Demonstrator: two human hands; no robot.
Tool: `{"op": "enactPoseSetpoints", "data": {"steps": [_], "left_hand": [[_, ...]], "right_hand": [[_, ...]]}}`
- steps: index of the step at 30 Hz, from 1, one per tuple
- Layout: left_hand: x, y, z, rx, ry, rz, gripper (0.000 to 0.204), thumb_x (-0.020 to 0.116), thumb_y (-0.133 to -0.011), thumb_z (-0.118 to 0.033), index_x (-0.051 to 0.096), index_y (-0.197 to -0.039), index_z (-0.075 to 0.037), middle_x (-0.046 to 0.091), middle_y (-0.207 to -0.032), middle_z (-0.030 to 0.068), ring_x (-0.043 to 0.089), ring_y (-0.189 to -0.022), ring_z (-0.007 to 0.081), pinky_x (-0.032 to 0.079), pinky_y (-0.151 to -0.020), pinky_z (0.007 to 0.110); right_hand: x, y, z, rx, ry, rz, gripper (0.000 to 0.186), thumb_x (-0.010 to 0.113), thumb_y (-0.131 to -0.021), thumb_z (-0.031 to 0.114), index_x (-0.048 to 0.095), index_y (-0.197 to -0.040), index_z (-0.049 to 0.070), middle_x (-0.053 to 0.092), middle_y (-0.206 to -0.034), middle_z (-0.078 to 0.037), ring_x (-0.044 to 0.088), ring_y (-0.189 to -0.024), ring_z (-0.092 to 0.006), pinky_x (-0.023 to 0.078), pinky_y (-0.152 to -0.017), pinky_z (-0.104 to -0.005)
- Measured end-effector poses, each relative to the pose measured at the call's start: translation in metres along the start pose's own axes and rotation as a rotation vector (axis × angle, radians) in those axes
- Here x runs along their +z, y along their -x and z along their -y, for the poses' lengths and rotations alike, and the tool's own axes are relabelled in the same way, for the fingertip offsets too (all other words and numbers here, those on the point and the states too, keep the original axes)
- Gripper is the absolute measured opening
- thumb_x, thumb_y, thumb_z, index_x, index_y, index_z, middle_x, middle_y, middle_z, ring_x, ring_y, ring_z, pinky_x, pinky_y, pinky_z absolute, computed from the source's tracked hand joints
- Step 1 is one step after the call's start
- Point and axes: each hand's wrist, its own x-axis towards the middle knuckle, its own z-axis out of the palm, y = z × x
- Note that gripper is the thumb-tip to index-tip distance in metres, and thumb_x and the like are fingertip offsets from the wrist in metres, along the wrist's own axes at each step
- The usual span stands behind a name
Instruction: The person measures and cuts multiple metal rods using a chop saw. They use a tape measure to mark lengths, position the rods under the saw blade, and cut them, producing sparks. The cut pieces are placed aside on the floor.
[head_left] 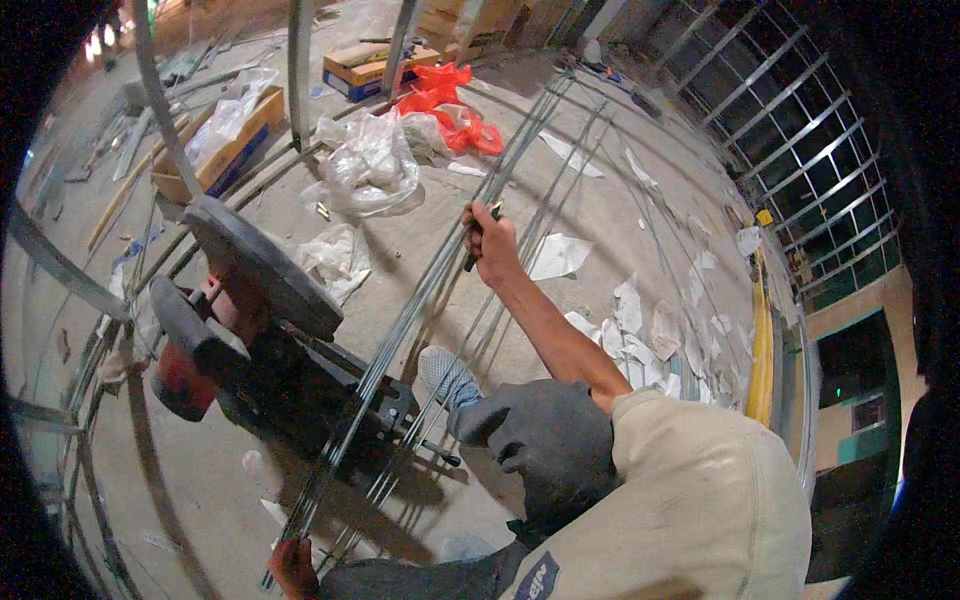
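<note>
Long thin rods are laid slantwise past the black machine. Dark green tool is gripped in right hand; left hand is placed at rods' near end, grip unclear. Rods best kept parallel, steadied at both points.

The rods are silver-grey, and the tool by them is dark green. The machine is black with red parts. 1 plastic bag is bright orange-red; the plastic sheeting is milky white. The near box pairs tan with dark blue. The shirt is cream, the trousers dark grey, and the shoe pale grey-blue with a mesh pattern. The paper is white.
</note>
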Motion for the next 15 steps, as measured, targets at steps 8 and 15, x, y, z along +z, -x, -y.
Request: {"op": "enactPoseSetpoints", "data": {"steps": [8, 15], "left_hand": [[-0.039, 0.011, -0.002, -0.413, -0.006, 0.368, 0.036, 0.062, -0.101, -0.038, 0.075, -0.115, -0.007, 0.059, -0.07, 0.0037, 0.046, -0.063, 0.014, 0.038, -0.054, 0.037], [-0.013, 0.009, 0.035, -0.142, 0.3, 0.315, 0.031, 0.058, -0.104, -0.027, 0.071, -0.123, -0.007, 0.07, -0.092, 0.007, 0.055, -0.076, 0.0172, 0.044, -0.066, 0.035]], "right_hand": [[-0.039, -0.006, -0.117, 0.379, 0.529, -0.029, 0.028, 0.069, -0.087, 0.03, 0.067, -0.078, 0.003, 0.048, -0.056, -0.001, 0.035, -0.042, -0.0106, 0.025, -0.041, -0.0324], [0.007, -0.006, -0.039, -0.198, 0.222, -0.202, 0.03, 0.069, -0.093, 0.028, 0.066, -0.074, 0.004, 0.049, -0.056, 0.0, 0.038, -0.043, -0.011, 0.028, -0.043, -0.0315]]}}
